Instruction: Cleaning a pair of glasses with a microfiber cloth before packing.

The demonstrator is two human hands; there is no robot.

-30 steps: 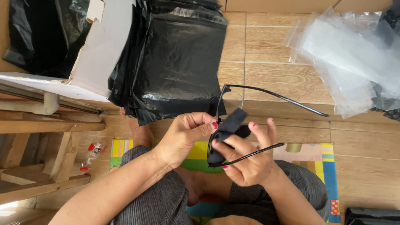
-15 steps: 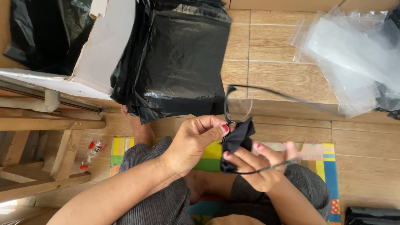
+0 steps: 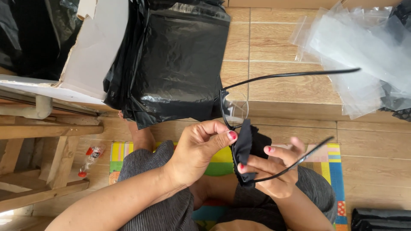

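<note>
Eyeglasses [image 3: 239, 107] between both hands, cloth-wrapped

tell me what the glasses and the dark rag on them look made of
Glasses: thin black frame and arms, glossy, probably metal or plastic; lens clear, floor shows through it. Cloth: matte black soft fabric, folds limply between left hand and right hand, likely microfibre.

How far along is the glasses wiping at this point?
Done: the glasses are unfolded, both arms spread. In hand: the left hand and right hand hold a black cloth against the frame; one lens stands bare above it. Left: the clear bags and black bags on the floor lie apart, untouched.
</note>
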